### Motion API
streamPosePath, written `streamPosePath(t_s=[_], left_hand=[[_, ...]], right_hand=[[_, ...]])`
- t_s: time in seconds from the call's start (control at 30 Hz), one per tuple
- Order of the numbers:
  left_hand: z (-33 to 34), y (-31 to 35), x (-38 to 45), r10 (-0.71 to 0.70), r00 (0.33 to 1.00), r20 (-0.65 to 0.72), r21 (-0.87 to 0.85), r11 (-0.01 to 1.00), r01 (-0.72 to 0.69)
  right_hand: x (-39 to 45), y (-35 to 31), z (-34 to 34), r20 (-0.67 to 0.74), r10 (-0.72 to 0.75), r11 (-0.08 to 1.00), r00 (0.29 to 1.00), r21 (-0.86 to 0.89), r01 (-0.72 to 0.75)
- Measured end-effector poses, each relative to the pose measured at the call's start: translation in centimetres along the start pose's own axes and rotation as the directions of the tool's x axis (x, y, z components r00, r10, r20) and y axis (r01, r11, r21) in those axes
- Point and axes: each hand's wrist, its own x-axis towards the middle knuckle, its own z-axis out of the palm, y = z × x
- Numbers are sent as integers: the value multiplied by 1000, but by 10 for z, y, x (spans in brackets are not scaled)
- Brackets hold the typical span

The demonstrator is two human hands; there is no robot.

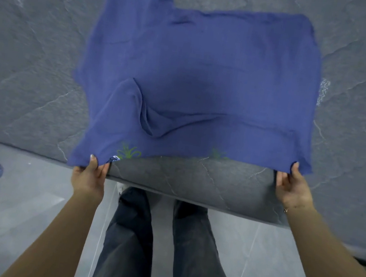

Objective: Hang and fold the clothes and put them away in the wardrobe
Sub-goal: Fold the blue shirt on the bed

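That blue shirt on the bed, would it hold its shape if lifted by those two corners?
Probably not: the blue shirt looks thin and already puckers into a loose fold, so it should sag between the left hand and right hand. It seems light, and likely slides easily over the mattress.

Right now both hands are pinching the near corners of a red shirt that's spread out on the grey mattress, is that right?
Not quite: the shirt is blue, not red. The head view shows it spread on the grey mattress, with the left hand and the right hand each pinching a near corner of it.
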Motion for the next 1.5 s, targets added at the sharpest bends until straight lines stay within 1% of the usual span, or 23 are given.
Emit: streamPosePath(t_s=[0.07,0.17,0.23,0.3,0.33,0.4,0.47,0.53,0.6,0.7,0.73,0.8,0.87,0.93,0.97,1.0,1.03,1.1,1.17,1.23,1.33,1.4,1.5], left_hand=[[-3,6,7,91,996,-24,83,993,-89],[-9,15,19,228,972,58,252,938,-236],[-11,19,24,245,964,107,335,904,-267],[-10,21,29,215,972,96,370,899,-235],[-11,20,32,189,979,75,366,908,-203],[-18,19,38,163,986,44,331,929,-168],[-25,18,43,185,982,32,346,920,-184],[-31,19,46,220,975,35,365,905,-218],[-32,22,48,236,971,31,390,892,-229],[-30,26,47,245,969,35,467,853,-233],[-29,27,47,264,964,39,528,813,-244],[-25,32,44,366,930,32,756,600,-263],[-16,45,37,505,855,117,866,369,-336],[4,63,33,549,783,291,810,295,-507],[16,71,34,521,772,363,750,329,-574],[30,78,34,479,773,417,699,375,-609],[44,85,35,437,777,454,669,409,-621],[72,96,38,351,791,501,650,450,-612],[104,105,45,224,799,558,655,472,-590],[128,111,54,54,786,616,687,450,-570],[149,117,59,-152,724,672,706,426,-566],[148,121,57,-215,675,706,665,528,-528],[121,131,56,-128,632,764,529,685,-501]], right_hand=[[3,3,-8,-19,-34,997,999,-68,32],[7,3,-10,-154,-165,969,974,-211,130],[4,5,-6,-227,-356,857,907,-466,219],[-3,8,-2,-186,-558,589,809,-775,228],[-6,9,-1,-89,-631,428,771,-868,251],[-11,7,6,283,-673,38,683,-909,414],[-9,1,23,636,-520,-294,570,-760,580],[0,-8,48,770,-351,-464,532,-637,616],[9,-16,70,784,-257,-570,565,-595,566],[20,-30,88,732,-254,-642,633,-617,456],[20,-32,92,698,-275,-635,661,-649,420],[15,-30,101,645,-328,-606,690,-704,370],[0,-19,113,674,-358,-587,647,-701,405],[-28,2,128,782,-272,-546,561,-605,579],[-44,18,136,812,-225,-471,538,-574,670],[-61,38,145,796,-199,-360,572,-602,713],[-77,59,155,734,-164,-220,660,-679,701],[-106,101,172,492,16,116,871,-866,487],[-124,135,190,277,216,363,936,-913,186],[-130,156,202,188,247,500,951,-865,42],[-130,174,214,137,183,700,974,-713,-31],[-127,177,213,114,143,790,983,-612,-44],[-125,173,200,114,108,827,988,-561,-26]])
